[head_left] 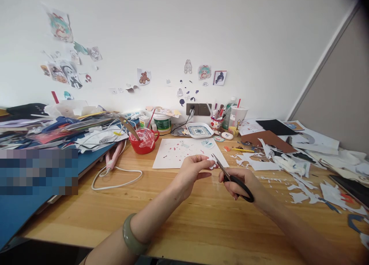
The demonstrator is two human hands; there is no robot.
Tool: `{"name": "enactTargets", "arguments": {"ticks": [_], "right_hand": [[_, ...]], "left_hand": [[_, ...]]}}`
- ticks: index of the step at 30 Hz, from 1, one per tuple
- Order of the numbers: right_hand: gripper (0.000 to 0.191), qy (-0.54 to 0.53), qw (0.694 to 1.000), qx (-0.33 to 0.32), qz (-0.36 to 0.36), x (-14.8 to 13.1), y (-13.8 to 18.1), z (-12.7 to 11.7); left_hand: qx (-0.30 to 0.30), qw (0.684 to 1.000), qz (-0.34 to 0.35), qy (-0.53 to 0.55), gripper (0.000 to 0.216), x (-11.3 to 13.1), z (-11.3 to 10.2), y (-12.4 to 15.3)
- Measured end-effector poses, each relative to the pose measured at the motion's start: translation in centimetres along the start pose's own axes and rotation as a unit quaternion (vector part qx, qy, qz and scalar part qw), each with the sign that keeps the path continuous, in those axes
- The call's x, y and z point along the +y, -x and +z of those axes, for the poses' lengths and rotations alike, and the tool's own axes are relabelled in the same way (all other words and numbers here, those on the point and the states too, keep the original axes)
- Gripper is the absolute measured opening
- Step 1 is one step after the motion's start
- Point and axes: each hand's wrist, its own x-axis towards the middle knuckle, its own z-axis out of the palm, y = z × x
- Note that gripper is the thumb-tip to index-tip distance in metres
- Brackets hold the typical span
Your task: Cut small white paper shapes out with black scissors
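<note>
Between the thumb and fingers of my left hand (pixel 193 169) is a small white paper piece (pixel 212 164), pinched near its edge. My right hand (pixel 238 183) grips black-handled scissors (pixel 222 167), whose blades point up and left, close beside the paper piece. I cannot tell whether the blades touch it. Beyond both hands lies a white sheet (pixel 170 157) with several tiny coloured cut-outs scattered over it. A green bangle circles my left forearm.
Paper scraps (pixel 302 190) litter the table's right side, near a brown sheet (pixel 271 140). A red mug (pixel 142 146), a patterned tray (pixel 199 130) and a lidded cup (pixel 238 115) stand toward the wall. At left, a pink corded tool (pixel 112 157) lies by a heap of papers.
</note>
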Motion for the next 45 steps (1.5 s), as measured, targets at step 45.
{"name": "enactTargets", "arguments": {"ticks": [45], "right_hand": [[0.006,0.016,1.000,0.016,0.002,0.16,-0.01,-0.06]], "left_hand": [[0.016,1.000,-0.013,0.020,0.025,0.22,-0.19,-0.16]]}}
